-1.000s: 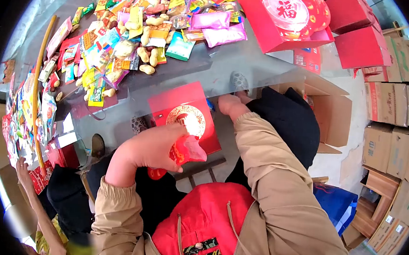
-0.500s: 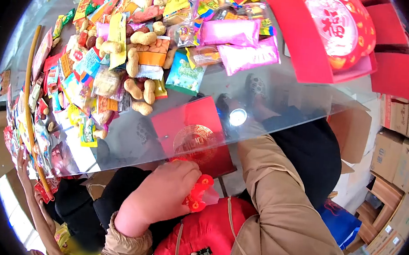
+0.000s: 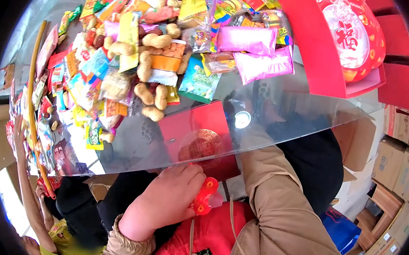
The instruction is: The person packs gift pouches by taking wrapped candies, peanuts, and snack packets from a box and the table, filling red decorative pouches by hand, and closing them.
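My left hand (image 3: 173, 194) is closed around a red plastic bag (image 3: 205, 196) with gold-coloured prints, just below the glass edge. Part of the bag is hidden by my fingers, and a clear piece sticks out at its right. My right sleeve (image 3: 280, 189) reaches forward beneath the glass table (image 3: 131, 162). The right hand itself cannot be made out. A red box with a round gold emblem (image 3: 201, 146) lies beneath the glass, partly past its edge, close to my left hand. Above it on the table is a pile of wrapped sweets and peanuts (image 3: 154, 72).
At the upper right, a red box (image 3: 328, 84) holds a filled red bag (image 3: 360, 36). A wooden stick (image 3: 32, 92) lies along the pile's left side. Another person's arm (image 3: 27, 186) is at the lower left. Cardboard boxes (image 3: 396, 160) and a blue bag (image 3: 339, 229) stand at right.
The view has shifted slightly, so the table's contents appear lower and further right. My left hand keeps hold of the red plastic bag. The other person at lower left shows more.
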### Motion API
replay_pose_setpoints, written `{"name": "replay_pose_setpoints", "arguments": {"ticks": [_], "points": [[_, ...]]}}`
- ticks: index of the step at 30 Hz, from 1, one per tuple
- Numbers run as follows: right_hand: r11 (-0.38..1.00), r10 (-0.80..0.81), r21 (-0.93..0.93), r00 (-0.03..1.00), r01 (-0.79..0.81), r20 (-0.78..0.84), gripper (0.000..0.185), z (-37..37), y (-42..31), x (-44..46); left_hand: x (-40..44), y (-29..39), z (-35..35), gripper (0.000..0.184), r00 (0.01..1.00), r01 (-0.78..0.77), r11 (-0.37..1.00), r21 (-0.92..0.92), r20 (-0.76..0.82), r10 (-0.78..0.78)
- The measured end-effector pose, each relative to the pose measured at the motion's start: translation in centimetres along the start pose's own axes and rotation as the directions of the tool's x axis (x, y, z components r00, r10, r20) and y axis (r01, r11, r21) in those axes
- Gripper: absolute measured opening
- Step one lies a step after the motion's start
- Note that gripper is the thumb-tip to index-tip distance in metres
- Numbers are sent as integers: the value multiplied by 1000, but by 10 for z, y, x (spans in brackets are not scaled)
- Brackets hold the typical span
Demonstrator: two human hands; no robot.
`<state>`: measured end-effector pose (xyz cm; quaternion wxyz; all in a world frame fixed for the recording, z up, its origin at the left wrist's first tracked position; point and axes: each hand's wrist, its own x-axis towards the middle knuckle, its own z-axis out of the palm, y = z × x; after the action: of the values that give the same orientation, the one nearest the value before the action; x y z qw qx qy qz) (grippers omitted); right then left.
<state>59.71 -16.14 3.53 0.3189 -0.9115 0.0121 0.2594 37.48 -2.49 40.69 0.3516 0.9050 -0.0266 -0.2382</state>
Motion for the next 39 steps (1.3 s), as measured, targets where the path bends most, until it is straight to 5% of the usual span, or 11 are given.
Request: {"name": "replay_pose_setpoints", "arguments": {"ticks": [7,11,16,21,23,25,28,30,32,36,39], "points": [[981,-117,119,960,152,-255,30,-18,16,-9,-9,-2,11,61,998,26,999,-40,-52,-28],[875,-39,462,971,147,-236,37,-31,3,-18,-10,-7,8,62,997,-32,998,-51,-74,28],[653,-282,675,938,343,-203,27,-85,-56,-103,-13,-19,7,73,995,-43,999,27,-94,46],[522,-97,846,979,-105,182,22,-115,-72,-187,-23,-26,4,65,991,-65,994,-86,-121,55],[511,-181,859,971,-42,156,23,-133,-92,-242,-22,-39,8,63,984,-133,979,-153,-138,112],[576,-364,799,930,175,58,26,-152,-107,-269,-29,-37,1,62,987,-127,970,-207,-122,104],[546,-721,555,689,627,-69,26,-184,-149,-275,-35,-37,2,59,981,-148,960,-238,-159,112],[520,-800,511,600,685,10,19,-191,-184,-271,-35,-35,-2,58,982,-171,939,-299,-126,139],[504,-863,205,477,839,168,24,-197,-220,-265,-34,-34,-8,58,984,-165,890,-425,-15,175],[191,-939,-196,237,962,248,48,-181,-259,-252,-35,-32,-14,54,981,-192,924,-331,-45,188],[188,-937,-243,248,952,247,56,-171,-271,-251,-32,-32,-18,53,991,-122,930,-346,15,136]]}}
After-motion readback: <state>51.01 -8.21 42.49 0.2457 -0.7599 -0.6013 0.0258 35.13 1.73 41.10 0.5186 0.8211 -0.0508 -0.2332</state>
